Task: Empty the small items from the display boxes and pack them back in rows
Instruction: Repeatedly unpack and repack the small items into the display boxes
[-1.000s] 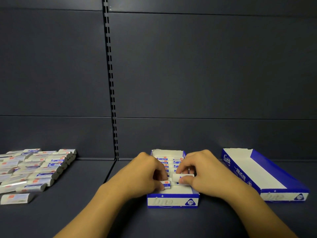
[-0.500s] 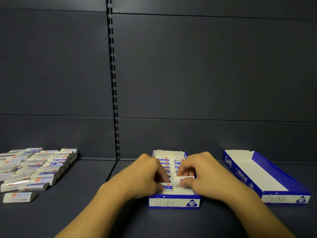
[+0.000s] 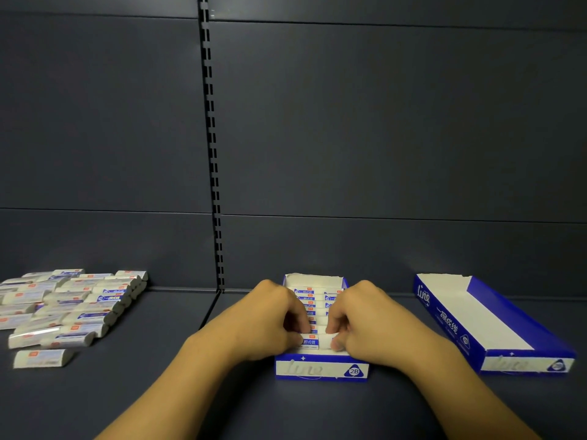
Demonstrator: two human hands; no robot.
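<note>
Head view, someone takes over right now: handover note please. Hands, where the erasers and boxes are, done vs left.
Left hand: fingers curled on the front eraser in the middle box.
Right hand: pinching the eraser beside it, same front row.
Done: the middle box holds two columns of erasers from the back wall to near the front.
Left: seat the front row. The loose erasers lie in rows on the shelf at far left. The right box is empty, angled, untouched; the pile presumably goes in there.

Blue-white display box (image 3: 321,371) holds two rows of wrapped erasers (image 3: 309,341).
</note>
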